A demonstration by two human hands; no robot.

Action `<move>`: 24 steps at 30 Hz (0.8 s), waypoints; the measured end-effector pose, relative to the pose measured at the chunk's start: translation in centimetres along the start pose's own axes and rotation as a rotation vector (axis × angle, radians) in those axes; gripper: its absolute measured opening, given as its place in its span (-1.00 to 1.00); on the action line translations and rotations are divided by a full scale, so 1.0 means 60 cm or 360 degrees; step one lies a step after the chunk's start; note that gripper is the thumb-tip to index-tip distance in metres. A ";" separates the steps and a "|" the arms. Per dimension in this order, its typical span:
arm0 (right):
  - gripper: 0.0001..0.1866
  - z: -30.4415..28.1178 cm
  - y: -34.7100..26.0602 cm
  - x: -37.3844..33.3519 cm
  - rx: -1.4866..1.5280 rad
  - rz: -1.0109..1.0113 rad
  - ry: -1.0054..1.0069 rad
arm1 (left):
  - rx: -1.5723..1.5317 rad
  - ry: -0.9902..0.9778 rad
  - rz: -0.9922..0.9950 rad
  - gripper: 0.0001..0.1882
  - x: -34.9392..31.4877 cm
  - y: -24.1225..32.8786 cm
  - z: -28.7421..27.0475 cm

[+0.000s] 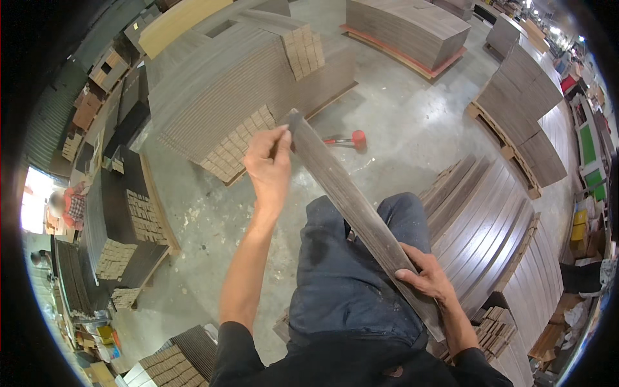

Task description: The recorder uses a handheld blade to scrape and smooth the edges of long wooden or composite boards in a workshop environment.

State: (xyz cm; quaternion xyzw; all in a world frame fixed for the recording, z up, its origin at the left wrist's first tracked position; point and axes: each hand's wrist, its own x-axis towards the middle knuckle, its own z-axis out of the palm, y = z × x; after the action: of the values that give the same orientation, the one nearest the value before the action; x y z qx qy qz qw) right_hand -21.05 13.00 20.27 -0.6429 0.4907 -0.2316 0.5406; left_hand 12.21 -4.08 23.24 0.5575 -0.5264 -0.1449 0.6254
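Note:
A long grey-brown wooden board (351, 193) lies slantwise across my lap, its far end up to the left and its near end down to the right. My left hand (269, 161) pinches the far end between thumb and fingers. Lower down, my right hand (424, 274) wraps round the board, thumb on top and fingers along its far edge. On the concrete floor beyond the board lies a mallet with a red head (359, 140) and a red-and-black handle, partly hidden by the board.
A large stack of grey boards (225, 97) stands ahead to the left. Close on my right is another board stack (483, 213). Dark stacked panels (116, 213) stand at the left, and palleted stacks (412, 32) farther back. Another person (72, 205) is at the far left.

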 end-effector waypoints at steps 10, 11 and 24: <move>-0.24 0.001 -0.004 0.021 -0.0069 -0.0109 0.0091 | 0.0079 -0.0598 0.0580 -0.85 -0.167 0.035 0.033; -0.24 0.001 -0.005 0.020 -0.0088 -0.0132 0.0106 | 0.0071 -0.0604 0.0577 -0.85 -0.153 0.029 0.030; -0.26 0.002 0.005 0.033 0.0025 -0.0083 0.0158 | -0.0032 -0.0793 0.0444 -0.80 -0.224 0.048 0.046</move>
State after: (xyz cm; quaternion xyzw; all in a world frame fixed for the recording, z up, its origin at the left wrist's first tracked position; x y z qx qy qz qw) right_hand -20.25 11.34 19.49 -0.6389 0.4981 -0.2812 0.5144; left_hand 3.37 5.69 18.52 0.4207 -0.7340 -0.1953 0.4961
